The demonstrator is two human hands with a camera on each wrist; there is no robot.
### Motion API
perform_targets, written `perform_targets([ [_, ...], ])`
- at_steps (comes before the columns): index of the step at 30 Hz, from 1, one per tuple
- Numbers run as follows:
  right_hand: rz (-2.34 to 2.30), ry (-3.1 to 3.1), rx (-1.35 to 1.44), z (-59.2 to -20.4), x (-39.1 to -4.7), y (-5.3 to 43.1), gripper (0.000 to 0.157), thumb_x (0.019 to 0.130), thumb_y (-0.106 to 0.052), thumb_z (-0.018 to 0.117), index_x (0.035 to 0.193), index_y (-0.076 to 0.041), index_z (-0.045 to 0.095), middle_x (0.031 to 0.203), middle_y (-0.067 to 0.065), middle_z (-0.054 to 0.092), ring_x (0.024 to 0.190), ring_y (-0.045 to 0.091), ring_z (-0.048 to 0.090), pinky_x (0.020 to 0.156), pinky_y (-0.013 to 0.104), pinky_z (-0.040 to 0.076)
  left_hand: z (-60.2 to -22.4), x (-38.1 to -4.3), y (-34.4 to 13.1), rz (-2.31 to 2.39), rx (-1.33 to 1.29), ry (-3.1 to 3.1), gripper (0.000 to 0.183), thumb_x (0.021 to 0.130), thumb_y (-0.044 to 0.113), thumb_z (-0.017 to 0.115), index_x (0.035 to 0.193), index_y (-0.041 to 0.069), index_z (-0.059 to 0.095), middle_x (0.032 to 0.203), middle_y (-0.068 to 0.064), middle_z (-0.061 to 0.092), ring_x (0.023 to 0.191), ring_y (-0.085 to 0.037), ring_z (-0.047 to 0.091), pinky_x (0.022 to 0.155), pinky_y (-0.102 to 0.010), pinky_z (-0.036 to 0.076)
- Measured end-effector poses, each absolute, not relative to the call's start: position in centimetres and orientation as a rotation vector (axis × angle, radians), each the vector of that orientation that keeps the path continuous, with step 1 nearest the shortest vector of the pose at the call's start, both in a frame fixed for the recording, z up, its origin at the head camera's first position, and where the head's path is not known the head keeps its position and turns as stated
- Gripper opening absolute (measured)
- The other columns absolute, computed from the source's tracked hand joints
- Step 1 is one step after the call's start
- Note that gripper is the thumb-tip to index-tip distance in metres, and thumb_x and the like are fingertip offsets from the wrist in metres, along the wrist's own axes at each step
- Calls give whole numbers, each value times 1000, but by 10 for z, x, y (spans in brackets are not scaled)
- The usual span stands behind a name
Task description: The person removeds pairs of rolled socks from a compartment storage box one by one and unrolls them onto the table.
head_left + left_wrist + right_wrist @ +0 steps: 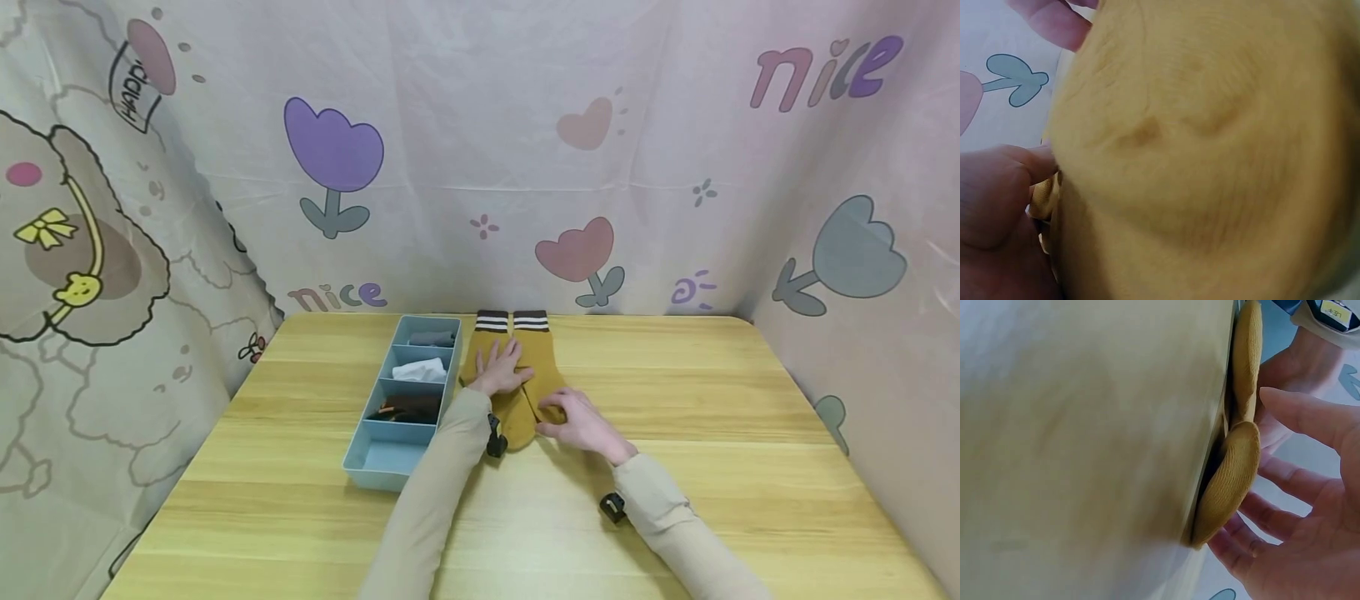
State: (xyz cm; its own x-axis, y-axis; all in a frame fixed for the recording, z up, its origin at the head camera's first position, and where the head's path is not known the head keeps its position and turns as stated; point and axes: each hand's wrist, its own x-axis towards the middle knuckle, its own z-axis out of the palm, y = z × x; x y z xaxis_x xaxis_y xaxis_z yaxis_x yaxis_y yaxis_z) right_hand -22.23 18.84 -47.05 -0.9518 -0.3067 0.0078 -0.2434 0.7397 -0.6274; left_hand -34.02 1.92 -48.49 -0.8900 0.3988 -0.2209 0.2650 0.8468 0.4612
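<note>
Two mustard-yellow socks lie side by side on the table, cuffs toward the back wall; the right sock (534,350) and left sock (517,425) have dark cuffs with white stripes. Spread fingers of my left hand (501,372) rest on the socks near their middle. My right hand (581,425) touches the foot of the right sock, fingers lightly bent, and in the right wrist view its thumb stands apart from the sock foot (1229,484). Yellow knit fabric (1210,175) fills most of the left wrist view, with the left thumb at its edge.
Left of the socks stands a light blue divided box (386,479). Its compartments hold a grey folded item (432,338), a white one (418,370) and a dark brown one (412,408). A patterned curtain (450,167) hangs along the wooden table's (675,375) back edge.
</note>
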Motion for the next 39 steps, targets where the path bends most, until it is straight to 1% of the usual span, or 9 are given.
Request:
perform_targets([
  [9,-1084,2836,-588,-470,-224,193,43,88,-19,74,123,5,65,125,24,65,118,43,58,105,61,44,-478,-334,17,631,481,2753,69,105,43,43,162,15,16,172,-1,5,159,-30,-4,125,-60,-10],
  [14,-1149,2869,-643,-466,-224,199,41,89,-14,73,122,9,63,122,26,65,115,43,60,102,61,47,-459,-327,22,660,447,2778,69,106,40,43,162,13,15,172,-3,8,159,-30,-3,124,-62,-8],
  [17,-1190,2859,-639,-463,-224,201,41,89,-11,72,123,9,62,124,27,64,118,45,59,104,63,45,-443,-321,24,663,423,2772,69,106,39,45,162,11,15,172,-5,10,159,-31,-2,124,-63,-7],
  [21,-1224,2833,-658,-458,-226,201,41,89,-9,72,124,9,61,127,27,63,122,46,57,106,63,44,-424,-312,19,649,436,2750,70,105,38,46,162,10,17,171,-6,11,159,-32,2,125,-64,-2],
  [26,-1256,2820,-722,-451,-229,200,40,89,-9,71,124,9,61,129,28,62,121,49,56,104,64,45,-408,-302,2,691,503,2727,72,104,39,50,161,7,19,170,-11,15,158,-38,8,124,-66,6],
  [28,-1263,2820,-767,-449,-231,200,40,90,-9,71,124,9,61,128,27,63,119,50,57,102,63,46,-404,-299,-7,726,529,2710,73,103,38,51,160,4,19,169,-14,18,157,-39,11,125,-63,10],
  [32,-1268,2805,-810,-442,-235,197,42,90,-9,71,127,7,61,130,24,63,120,48,57,105,60,46,-393,-291,-28,812,558,2668,74,103,31,53,159,-2,17,167,-21,19,156,-38,16,128,-52,15],
  [34,-1262,2799,-822,-437,-236,194,43,90,-10,71,128,6,61,131,23,63,121,46,57,106,58,46,-389,-287,-39,859,553,2651,76,102,29,55,159,-2,16,167,-21,19,155,-36,19,128,-48,18],
  [39,-1222,2780,-868,-428,-240,187,45,91,-14,72,131,2,60,132,19,63,121,40,59,108,56,46,-381,-278,-66,982,538,2640,80,100,30,60,160,1,16,166,-22,22,153,-39,25,125,-52,24],
])
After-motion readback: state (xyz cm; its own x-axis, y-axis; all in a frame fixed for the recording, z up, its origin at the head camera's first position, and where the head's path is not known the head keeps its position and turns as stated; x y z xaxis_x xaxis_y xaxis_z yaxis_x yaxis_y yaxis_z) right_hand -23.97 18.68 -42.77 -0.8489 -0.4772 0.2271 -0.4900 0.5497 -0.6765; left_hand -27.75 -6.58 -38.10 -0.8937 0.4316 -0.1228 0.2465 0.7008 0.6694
